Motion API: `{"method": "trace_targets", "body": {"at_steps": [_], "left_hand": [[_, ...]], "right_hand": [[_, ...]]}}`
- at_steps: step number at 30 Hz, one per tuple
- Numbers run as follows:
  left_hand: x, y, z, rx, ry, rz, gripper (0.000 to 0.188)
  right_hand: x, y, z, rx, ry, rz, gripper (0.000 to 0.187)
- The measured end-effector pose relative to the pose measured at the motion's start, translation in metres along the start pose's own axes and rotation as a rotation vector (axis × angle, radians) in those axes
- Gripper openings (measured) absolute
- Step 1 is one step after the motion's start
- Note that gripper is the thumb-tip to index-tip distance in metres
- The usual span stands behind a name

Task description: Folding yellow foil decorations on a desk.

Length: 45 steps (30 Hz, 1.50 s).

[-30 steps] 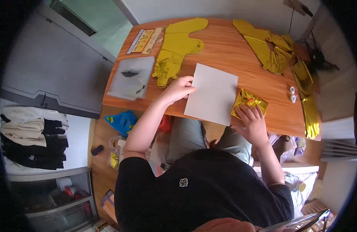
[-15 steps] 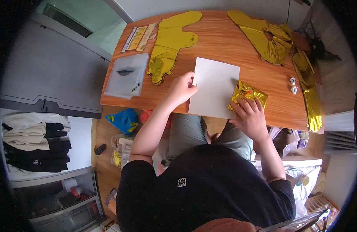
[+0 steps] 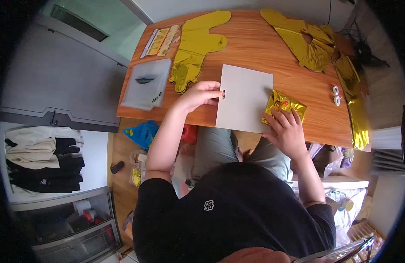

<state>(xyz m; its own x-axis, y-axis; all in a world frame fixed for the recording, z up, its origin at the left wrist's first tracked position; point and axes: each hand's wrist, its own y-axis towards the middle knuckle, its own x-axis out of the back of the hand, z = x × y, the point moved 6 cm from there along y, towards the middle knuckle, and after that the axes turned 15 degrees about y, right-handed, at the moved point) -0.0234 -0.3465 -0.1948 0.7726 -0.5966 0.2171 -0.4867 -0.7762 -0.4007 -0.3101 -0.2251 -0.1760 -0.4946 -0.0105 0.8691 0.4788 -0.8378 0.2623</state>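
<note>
A pale rectangular card (image 3: 245, 98) lies at the table's front edge, with a small dark slot by its left side. My left hand (image 3: 200, 97) grips that left edge, thumb over the card beside the slot. A folded gold foil balloon (image 3: 294, 108), with a small red spot, overlaps the card's right side. Across its lower part rests my right hand (image 3: 286, 131), open, fingers spread and pressing lightly down; the thumb reaches the card's lower right corner. The fingers of my left hand beneath the card are partly hidden.
Flattened gold foil balloons lie at the back left (image 3: 198, 39), and another spreads at the back right (image 3: 307, 48). Clear plastic sleeves (image 3: 146, 85) sit on the left, below printed strips (image 3: 157, 42). Two small white rolls (image 3: 336, 101) and a long foil piece (image 3: 359, 118) are at the right.
My left hand has shifted its hold on the card's left edge, fingers straighter, and the slot there now shows. My right hand stays on the folded foil balloon. The view has shifted slightly.
</note>
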Motion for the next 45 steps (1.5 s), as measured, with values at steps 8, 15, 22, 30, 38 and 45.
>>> {"method": "trace_targets", "body": {"at_steps": [8, 15, 22, 30, 38, 45], "left_hand": [[-0.003, -0.002, 0.015, 0.009, -0.349, 0.059, 0.027], [-0.008, 0.002, 0.021, -0.013, -0.340, -0.006, 0.026], [-0.012, -0.001, 0.014, -0.092, -0.311, -0.064, 0.015], [-0.021, -0.011, 0.017, -0.134, -0.303, -0.258, 0.014], [-0.025, -0.014, 0.017, -0.182, -0.190, -0.379, 0.017], [-0.020, -0.037, 0.015, -0.259, 0.069, -0.504, 0.017]], "right_hand": [[0.001, -0.002, 0.000, 0.000, -0.018, 0.017, 0.066], [-0.001, -0.003, -0.001, 0.007, -0.016, 0.016, 0.065], [-0.002, -0.002, -0.001, -0.001, -0.008, 0.023, 0.065], [-0.001, -0.001, -0.001, -0.009, 0.001, 0.021, 0.064], [0.000, -0.003, 0.000, -0.004, -0.003, 0.018, 0.063], [-0.003, 0.000, 0.004, 0.007, -0.002, 0.029, 0.063]]}}
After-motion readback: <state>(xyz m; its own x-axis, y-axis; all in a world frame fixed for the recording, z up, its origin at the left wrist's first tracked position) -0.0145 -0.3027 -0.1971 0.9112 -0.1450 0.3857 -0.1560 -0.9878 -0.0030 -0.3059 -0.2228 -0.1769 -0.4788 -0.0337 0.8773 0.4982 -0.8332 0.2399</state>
